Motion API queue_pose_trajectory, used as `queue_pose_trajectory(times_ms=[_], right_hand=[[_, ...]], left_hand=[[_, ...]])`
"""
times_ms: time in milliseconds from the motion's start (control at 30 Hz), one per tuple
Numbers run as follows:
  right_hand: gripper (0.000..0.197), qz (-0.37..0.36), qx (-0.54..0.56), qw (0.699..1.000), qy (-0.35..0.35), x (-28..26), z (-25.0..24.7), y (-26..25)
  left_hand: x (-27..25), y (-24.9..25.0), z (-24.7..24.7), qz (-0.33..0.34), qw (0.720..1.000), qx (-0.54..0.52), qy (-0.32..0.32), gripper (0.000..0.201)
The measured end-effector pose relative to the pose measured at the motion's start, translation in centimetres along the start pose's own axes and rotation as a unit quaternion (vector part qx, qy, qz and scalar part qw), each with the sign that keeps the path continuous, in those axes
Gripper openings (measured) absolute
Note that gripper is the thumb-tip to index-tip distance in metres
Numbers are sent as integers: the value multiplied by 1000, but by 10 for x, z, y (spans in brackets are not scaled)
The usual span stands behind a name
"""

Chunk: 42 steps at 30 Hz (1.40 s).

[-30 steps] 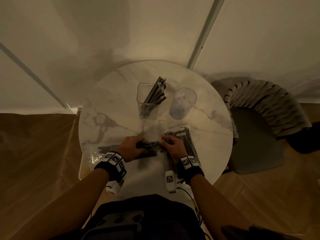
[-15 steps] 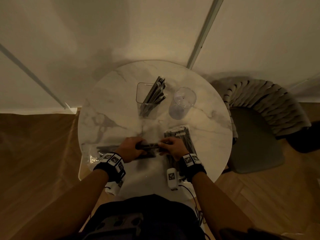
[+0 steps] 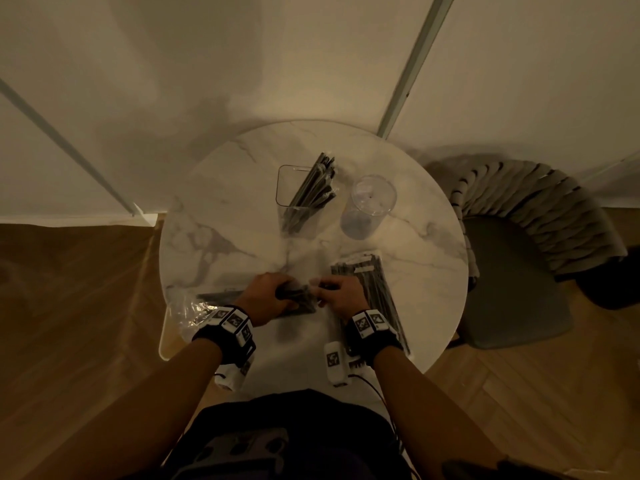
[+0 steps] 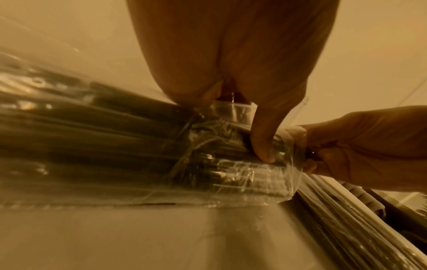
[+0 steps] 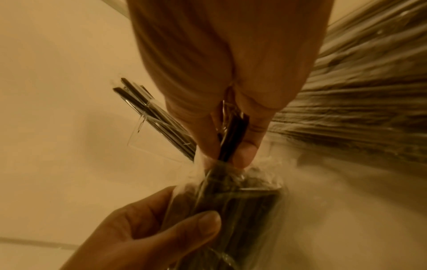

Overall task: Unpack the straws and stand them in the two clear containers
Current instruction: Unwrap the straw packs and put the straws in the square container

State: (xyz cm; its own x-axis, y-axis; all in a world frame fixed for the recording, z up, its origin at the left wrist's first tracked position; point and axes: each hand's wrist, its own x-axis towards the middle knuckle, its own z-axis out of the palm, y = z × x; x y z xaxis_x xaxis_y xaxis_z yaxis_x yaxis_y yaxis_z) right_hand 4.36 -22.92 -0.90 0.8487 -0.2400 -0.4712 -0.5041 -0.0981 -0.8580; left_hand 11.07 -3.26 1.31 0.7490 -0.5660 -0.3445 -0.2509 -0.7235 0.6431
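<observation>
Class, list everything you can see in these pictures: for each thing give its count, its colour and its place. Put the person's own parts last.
Table: one, white marble, round, centre.
Square container: one, clear, far side, holding dark straws.
Round container: one, clear, right of the square one, no straws.
Straw pack: one, clear plastic, dark straws, held at near edge.
Second pack: one, lying under the right wrist.
Loose wrapper: clear, near left edge.
Chair: one, grey, right.
Hands: left hand grips the pack; right hand pinches straws at its open end.
</observation>
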Motion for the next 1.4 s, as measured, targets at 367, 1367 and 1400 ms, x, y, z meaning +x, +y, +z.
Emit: queue_pose_trajectory(times_ms=[367,1367,1400], right_hand=[[31,-33,-67,997,21,0,-25,0],[28,-53,-155,985,56,-9,-66,-24],[28,-51,-158,983,71,-10,-78,-29]], left_hand=[[3,-7,-5,5,1000,15,-14,57],[28,10,10,-105,991,-72,50,19],[28,9,9,-102,991,-77,50,18]])
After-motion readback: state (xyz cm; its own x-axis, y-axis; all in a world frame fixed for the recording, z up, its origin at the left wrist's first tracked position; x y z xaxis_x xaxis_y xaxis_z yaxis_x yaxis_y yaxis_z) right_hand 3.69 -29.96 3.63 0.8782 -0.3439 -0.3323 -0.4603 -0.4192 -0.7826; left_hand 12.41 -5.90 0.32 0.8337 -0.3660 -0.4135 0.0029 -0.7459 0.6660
